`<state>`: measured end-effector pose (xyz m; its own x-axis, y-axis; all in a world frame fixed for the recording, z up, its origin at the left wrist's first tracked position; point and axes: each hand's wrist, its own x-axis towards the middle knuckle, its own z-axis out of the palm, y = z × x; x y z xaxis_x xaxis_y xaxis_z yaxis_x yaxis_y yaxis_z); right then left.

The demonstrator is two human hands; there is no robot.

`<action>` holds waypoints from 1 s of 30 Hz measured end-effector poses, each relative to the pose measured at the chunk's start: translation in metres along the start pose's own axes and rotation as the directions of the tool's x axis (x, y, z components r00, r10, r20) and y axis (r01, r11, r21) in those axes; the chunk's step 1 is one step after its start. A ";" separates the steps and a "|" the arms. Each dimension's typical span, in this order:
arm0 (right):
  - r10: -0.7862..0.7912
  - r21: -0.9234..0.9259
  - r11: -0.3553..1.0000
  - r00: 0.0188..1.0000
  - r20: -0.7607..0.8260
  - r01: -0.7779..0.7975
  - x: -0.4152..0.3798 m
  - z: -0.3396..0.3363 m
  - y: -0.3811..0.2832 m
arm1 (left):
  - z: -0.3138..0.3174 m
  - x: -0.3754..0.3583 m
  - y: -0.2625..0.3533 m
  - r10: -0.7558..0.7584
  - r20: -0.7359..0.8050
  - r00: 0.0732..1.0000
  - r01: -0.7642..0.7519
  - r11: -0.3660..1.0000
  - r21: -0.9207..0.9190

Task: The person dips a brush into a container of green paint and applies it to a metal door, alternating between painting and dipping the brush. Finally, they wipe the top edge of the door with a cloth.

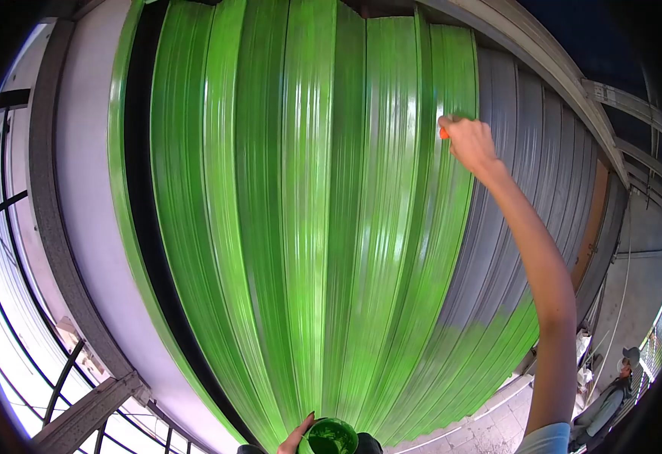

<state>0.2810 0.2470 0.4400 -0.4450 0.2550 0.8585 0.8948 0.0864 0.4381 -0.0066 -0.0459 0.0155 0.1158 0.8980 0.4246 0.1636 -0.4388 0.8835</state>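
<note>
My right hand [470, 145] is raised high on the right, closed around a paintbrush whose orange handle end [443, 132] pokes out. The bristles are mostly hidden behind my fingers, close against the wall. In front of it stands a ribbed metal sheet wall [308, 189], coated in glossy green over its left and middle. Low at the bottom edge, my left hand [294, 440] grips the side of a small round container of green paint [332, 437]. Its thumb lies along the rim, and the other fingers are out of sight.
Bare grey ribs [509, 129] continue to the right of the green. A metal beam [558, 68] runs overhead. On the left are a grey post [47, 189] and black bars [5, 204]. A person in a cap [611, 401] is at the lower right.
</note>
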 end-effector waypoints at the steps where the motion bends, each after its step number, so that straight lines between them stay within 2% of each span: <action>1: 0.027 0.007 1.000 1.000 -0.003 -0.027 0.004 -0.001 -0.001 | 0.001 0.000 0.000 0.002 -0.004 1.000 -0.002 1.000 -0.001; 2: 0.055 0.016 0.998 0.998 -0.003 -0.055 0.005 -0.001 -0.002 | 0.000 0.000 0.000 0.001 -0.007 1.000 -0.001 1.000 -0.001; 5: 0.013 -0.012 1.000 0.987 0.161 -0.011 -0.026 0.030 -0.018 | -0.001 -0.002 0.001 -0.004 -0.004 1.000 0.004 1.000 0.019; 7: -0.012 -0.031 0.999 0.986 0.168 0.017 -0.068 0.048 -0.035 | -0.003 -0.003 -0.001 0.001 -0.002 1.000 -0.001 1.000 0.027; 9: -0.021 0.038 0.999 0.984 0.177 0.015 -0.113 0.042 -0.057 | -0.005 -0.005 -0.004 -0.007 -0.001 1.000 0.007 1.000 0.025; 12: 0.067 0.361 0.924 0.982 0.177 -0.129 -0.136 0.032 -0.048 | -0.008 -0.005 -0.007 -0.025 -0.003 1.000 0.025 1.000 -0.008; 13: 0.163 0.469 0.867 0.985 0.057 -0.170 -0.133 0.030 -0.040 | -0.009 -0.005 -0.007 -0.022 -0.001 1.000 0.022 1.000 -0.006; 15: 0.379 0.676 0.713 0.914 -0.147 -0.187 -0.116 0.026 -0.020 | -0.010 -0.003 -0.004 -0.016 0.002 1.000 0.016 1.000 0.001; 18: 0.523 0.715 0.684 0.780 -0.343 -0.145 -0.081 0.013 -0.004 | -0.009 0.000 -0.006 0.014 -0.004 1.000 -0.014 1.000 0.021; 21: 0.516 0.709 0.686 0.796 -0.316 -0.163 -0.066 0.030 0.011 | -0.004 0.001 -0.005 0.024 -0.018 1.000 -0.024 1.000 0.021; 22: 0.499 0.673 0.720 0.800 -0.333 -0.169 -0.068 0.036 0.010 | -0.004 0.002 0.000 0.027 -0.019 0.999 -0.027 0.999 0.027; 25: 0.475 0.472 0.819 0.847 -0.240 -0.326 -0.074 0.044 0.013 | -0.006 0.003 -0.002 0.029 -0.010 1.000 -0.028 0.999 0.024; 28: 0.509 0.571 0.752 0.841 -0.185 -0.329 -0.076 0.052 0.012 | -0.007 0.002 -0.007 -0.001 0.009 1.000 0.001 0.999 -0.036; 30: 0.411 0.493 0.841 0.856 -0.314 -0.223 -0.083 0.060 0.013 | -0.009 0.004 -0.010 -0.011 0.010 1.000 0.011 0.999 -0.048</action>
<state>0.3314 0.2845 0.3583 -0.0246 -0.0483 0.9985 0.8703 0.4904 0.0452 -0.0164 -0.0373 0.0100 0.1243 0.9021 0.4132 0.1173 -0.4268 0.8967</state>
